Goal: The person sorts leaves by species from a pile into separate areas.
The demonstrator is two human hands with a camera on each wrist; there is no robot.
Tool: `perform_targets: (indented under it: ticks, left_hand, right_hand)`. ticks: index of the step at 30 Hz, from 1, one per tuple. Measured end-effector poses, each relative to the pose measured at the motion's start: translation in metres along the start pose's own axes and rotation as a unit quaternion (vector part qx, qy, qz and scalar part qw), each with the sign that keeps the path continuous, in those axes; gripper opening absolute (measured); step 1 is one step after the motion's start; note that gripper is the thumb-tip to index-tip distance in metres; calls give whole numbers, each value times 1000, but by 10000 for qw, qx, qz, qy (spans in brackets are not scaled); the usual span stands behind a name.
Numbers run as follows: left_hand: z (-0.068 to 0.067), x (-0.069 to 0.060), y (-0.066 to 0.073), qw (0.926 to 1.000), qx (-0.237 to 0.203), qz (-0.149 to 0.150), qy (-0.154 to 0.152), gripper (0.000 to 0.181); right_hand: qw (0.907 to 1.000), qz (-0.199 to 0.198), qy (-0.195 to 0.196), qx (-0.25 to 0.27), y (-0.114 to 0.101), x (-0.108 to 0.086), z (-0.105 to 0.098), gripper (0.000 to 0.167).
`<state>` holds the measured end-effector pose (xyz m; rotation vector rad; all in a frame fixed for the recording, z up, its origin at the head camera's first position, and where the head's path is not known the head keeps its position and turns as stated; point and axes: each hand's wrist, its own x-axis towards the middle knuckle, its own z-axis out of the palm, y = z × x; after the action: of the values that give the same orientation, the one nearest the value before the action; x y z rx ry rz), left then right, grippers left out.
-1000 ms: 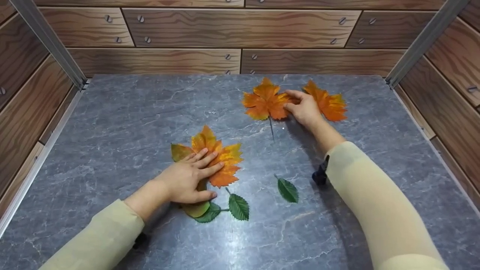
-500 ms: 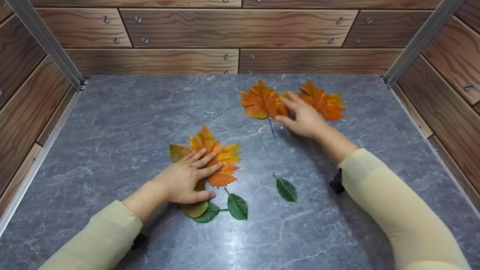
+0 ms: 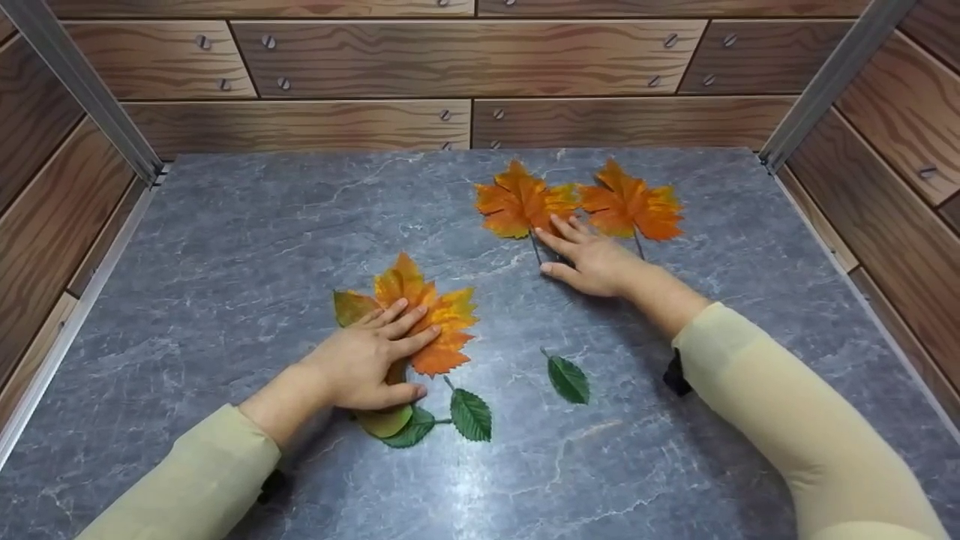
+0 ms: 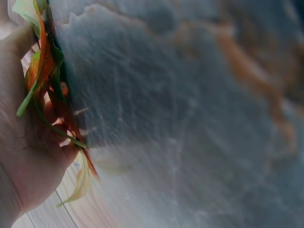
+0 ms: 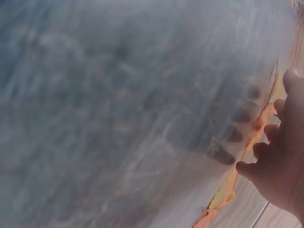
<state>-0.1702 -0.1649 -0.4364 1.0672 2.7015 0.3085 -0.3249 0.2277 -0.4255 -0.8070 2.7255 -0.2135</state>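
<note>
My left hand rests, fingers spread, on a pile of artificial leaves. Its top orange maple leaf shows past the fingertips, and a yellow-green leaf pokes out below the thumb. In the left wrist view, leaves with green stems lie against the palm side. Farther back, my right hand has its fingers extended at the lower edge of two orange maple leaves, a left one and a right one, which lie side by side. Whether those fingertips touch the left leaf, I cannot tell.
A green leaf lies beside the pile, and another green leaf is partly covered by it. A single green leaf lies farther right on the grey marbled table. Wood-patterned walls stand on three sides.
My right hand has let go near the left maple leaf's edge and drawn back toward me, uncovering both rear leaves. The left hand stays on the pile.
</note>
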Motion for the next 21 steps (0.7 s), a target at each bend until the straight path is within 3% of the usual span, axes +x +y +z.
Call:
perform_targets:
  ticks: [11, 21]
  left_hand:
    - [-1, 0, 1, 10000, -52, -14, -30, 83]
    - [1, 0, 0, 10000, -41, 31, 13, 83]
  right_hand:
    - [9999, 72, -119, -49, 2, 3, 1, 84]
    - [9995, 184, -49, 240, 4, 4, 6, 84]
